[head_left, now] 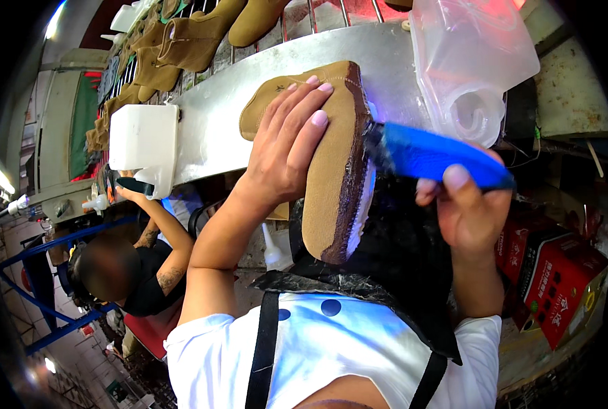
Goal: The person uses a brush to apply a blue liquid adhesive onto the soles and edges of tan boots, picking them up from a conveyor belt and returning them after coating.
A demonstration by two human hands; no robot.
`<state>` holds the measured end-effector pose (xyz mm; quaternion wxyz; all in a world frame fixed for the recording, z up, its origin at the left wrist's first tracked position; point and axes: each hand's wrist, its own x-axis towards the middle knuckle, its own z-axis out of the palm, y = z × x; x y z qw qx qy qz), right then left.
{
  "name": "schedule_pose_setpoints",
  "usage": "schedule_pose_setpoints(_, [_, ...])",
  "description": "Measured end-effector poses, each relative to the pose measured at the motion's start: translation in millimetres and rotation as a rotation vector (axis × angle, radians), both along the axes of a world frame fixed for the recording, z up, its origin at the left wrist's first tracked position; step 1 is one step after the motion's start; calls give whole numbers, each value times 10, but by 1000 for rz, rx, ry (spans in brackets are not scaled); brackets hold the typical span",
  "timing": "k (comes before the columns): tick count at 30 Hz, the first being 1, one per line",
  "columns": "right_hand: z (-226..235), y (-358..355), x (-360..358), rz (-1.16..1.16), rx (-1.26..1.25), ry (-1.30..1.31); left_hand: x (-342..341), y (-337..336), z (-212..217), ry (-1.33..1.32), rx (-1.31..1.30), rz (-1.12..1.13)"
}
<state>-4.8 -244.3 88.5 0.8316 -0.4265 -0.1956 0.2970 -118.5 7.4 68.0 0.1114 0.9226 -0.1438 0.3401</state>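
Against the near edge of the long grey metal workbench [215,129] a tan suede boot with a dark-edged sole [334,177] is held sole-side outward, its toe pointing down toward the black apron [392,266] worn over a white shirt. The left hand [287,146] lies flat along the boot's suede side, fingers stretched out and pressed on it, fingertips reaching up near the ankle opening, so the boot is steadied rather than pinched. Just right of the boot, the right hand [464,204] is wrapped around the blue plastic handle of a brush [433,155], thumb on top; the brush's dark bristle end touches the boot's sole rim, where a whitish film seems to coat the edge, though the blur there makes that uncertain.

Behind the boot, on the workbench's right end, stands a clear, cloudy plastic jug [471,61]. On the bench's left end sits a white rectangular plastic container [144,140]. Beyond the bench, more tan suede boots [195,37] lie in a row on a rack. Below the bench's left end another person in a dark top [144,273] reaches an arm up toward the white container. Right of the apron, low down, sit red cardboard boxes [556,279].
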Motion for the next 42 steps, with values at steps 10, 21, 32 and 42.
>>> schedule_pose_setpoints(10, [239, -167, 236, 225, 50, -293, 19, -4, 62, 25, -24, 13])
schedule_pose_setpoints(21, [408, -72, 455, 247, -46, -346, 81, -24, 116, 2, 44, -24])
schedule_pose_setpoints(32, [523, -136, 278, 92, -53, -904, 129, -23, 218, 56, 36, 7])
schedule_pose_setpoints(42, [1062, -325, 209, -26, -290, -1323, 271, -112, 462, 134, 49, 74])
